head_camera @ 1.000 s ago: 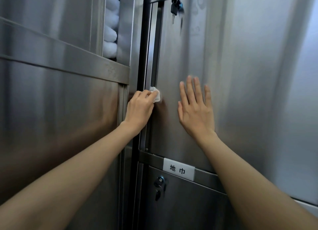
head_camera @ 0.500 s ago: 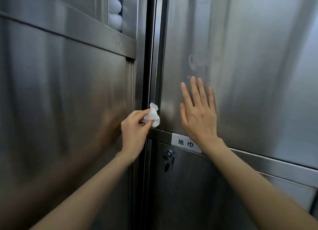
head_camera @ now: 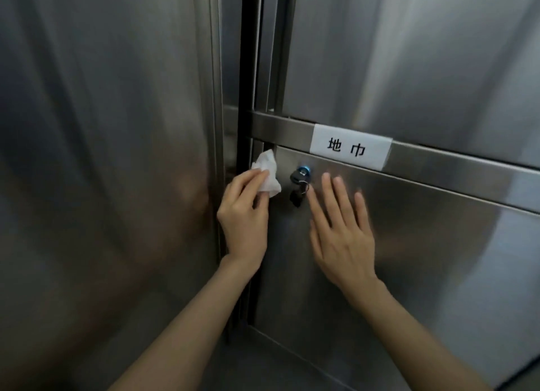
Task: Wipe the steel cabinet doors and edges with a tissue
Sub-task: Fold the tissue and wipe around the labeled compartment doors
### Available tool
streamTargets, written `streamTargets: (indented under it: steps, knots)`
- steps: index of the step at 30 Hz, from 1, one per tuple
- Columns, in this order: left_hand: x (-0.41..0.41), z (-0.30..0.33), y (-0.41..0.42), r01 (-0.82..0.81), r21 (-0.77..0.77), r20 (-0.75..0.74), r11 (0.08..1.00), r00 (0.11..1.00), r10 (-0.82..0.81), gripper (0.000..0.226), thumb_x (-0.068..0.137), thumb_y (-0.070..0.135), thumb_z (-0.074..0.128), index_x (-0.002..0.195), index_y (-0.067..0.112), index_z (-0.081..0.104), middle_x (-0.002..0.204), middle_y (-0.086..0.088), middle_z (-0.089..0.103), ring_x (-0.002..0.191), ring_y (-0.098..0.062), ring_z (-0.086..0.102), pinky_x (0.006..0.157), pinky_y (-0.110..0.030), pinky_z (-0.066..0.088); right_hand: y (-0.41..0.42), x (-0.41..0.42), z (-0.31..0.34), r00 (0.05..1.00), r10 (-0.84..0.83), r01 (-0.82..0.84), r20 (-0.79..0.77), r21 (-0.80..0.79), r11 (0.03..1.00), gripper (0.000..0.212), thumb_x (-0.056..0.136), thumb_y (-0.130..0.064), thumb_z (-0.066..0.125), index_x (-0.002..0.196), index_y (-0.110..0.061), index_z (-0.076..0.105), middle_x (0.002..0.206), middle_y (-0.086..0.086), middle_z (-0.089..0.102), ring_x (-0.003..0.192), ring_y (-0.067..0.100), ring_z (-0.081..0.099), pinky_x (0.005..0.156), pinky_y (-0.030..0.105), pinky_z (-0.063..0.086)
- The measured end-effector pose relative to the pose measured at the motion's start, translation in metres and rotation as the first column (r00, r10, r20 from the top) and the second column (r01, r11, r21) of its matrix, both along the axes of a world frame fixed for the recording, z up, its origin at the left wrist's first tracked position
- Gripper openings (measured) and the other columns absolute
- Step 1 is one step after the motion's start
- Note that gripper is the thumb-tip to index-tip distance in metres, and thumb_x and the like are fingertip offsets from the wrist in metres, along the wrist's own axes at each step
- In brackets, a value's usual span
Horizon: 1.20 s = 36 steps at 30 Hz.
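The steel cabinet [head_camera: 438, 273] fills my whole view, and I take it from the biggest panel down. The wide left door [head_camera: 102, 156] runs from top to bottom, its right edge meeting a dark vertical gap [head_camera: 242, 69]. Right of that gap sit 2 doors: the upper right door [head_camera: 409, 54] and the lower right door [head_camera: 438, 259], parted by a horizontal steel rail [head_camera: 467, 168]. A white label [head_camera: 350, 150] with 2 black characters is stuck on the rail, near its left end.

My right hand [head_camera: 342, 238] lies flat on the lower right door, fingers straight and slightly spread, holding nothing, its index fingertip just beside the hanging keys. My left hand [head_camera: 244, 218] is at that door's left edge, thumb and fingers pinching the tissue [head_camera: 267, 173]. The crumpled white tissue sticks up out of my grip at the door's top left corner, just under the rail and beside the dark gap; I cannot tell whether it touches the steel.

Smallest is the lock [head_camera: 304, 171] near the door's top left corner, between my 2 hands, with a key [head_camera: 297, 176] in it and more keys dangling below.
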<state>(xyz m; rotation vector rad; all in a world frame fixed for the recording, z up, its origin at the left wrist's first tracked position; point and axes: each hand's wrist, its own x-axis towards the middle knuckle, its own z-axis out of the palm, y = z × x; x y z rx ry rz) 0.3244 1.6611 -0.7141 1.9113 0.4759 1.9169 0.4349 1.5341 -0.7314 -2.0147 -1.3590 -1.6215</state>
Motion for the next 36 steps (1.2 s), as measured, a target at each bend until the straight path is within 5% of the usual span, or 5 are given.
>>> streamTargets:
  steps: [3, 6, 13, 33, 36]
  knots:
    - [0.018, -0.014, 0.008, -0.058, 0.136, 0.011, 0.989, 0.998, 0.057, 0.028, 0.086, 0.000, 0.064, 0.113, 0.000, 0.071, 0.113, -0.016, 0.071, 0.106, -0.029, 0.067, 0.102, -0.022, 0.047, 0.003, 0.011, -0.006, 0.993, -0.045, 0.042, 0.108, 0.023, 0.999, 0.056, 0.099, -0.022, 0.048, 0.152, -0.010, 0.037, 0.159, 0.016, 0.030, 0.148, 0.030, 0.027, 0.123, 0.045, 0.012]
    - [0.030, -0.029, 0.013, -0.130, 0.241, -0.015, 0.962, 0.990, 0.138, 0.032, 0.093, -0.002, 0.060, 0.124, -0.007, 0.062, 0.128, -0.021, 0.063, 0.122, -0.034, 0.059, 0.110, -0.034, 0.044, 0.005, 0.014, -0.008, 0.981, -0.083, 0.076, 0.176, 0.048, 0.996, 0.059, 0.098, -0.025, 0.051, 0.153, -0.010, 0.036, 0.158, 0.016, 0.031, 0.148, 0.030, 0.027, 0.122, 0.046, 0.015]
    - [0.029, -0.075, 0.006, 0.065, 0.257, -0.444, 0.964, 0.894, 0.058, 0.064, 0.107, 0.038, 0.029, 0.147, -0.012, 0.031, 0.153, -0.039, 0.023, 0.147, -0.047, 0.018, 0.124, -0.045, 0.015, 0.006, 0.015, -0.009, 0.969, -0.114, 0.101, 0.218, 0.073, 0.992, 0.062, 0.097, -0.029, 0.052, 0.153, -0.010, 0.036, 0.158, 0.016, 0.031, 0.147, 0.030, 0.027, 0.122, 0.047, 0.015]
    - [0.020, -0.077, 0.027, 0.095, 0.295, -0.436, 0.951, 0.899, 0.045, 0.060, 0.101, 0.021, 0.039, 0.150, -0.007, 0.018, 0.155, -0.032, 0.027, 0.148, -0.037, 0.020, 0.124, -0.043, 0.013, 0.006, 0.014, -0.008, 0.967, -0.103, 0.085, 0.233, 0.086, 0.993, 0.063, 0.095, -0.026, 0.054, 0.153, -0.010, 0.036, 0.158, 0.015, 0.033, 0.147, 0.030, 0.028, 0.121, 0.047, 0.018]
    - [0.034, -0.029, 0.031, 0.063, 0.286, -0.368, 0.956, 0.928, 0.049, 0.057, 0.102, 0.021, 0.037, 0.148, -0.009, 0.027, 0.154, -0.033, 0.028, 0.148, -0.039, 0.021, 0.125, -0.039, 0.007, 0.006, 0.014, -0.009, 0.968, -0.094, 0.075, 0.232, 0.091, 0.993, 0.061, 0.096, -0.026, 0.053, 0.153, -0.010, 0.036, 0.158, 0.015, 0.032, 0.148, 0.030, 0.028, 0.122, 0.047, 0.017]
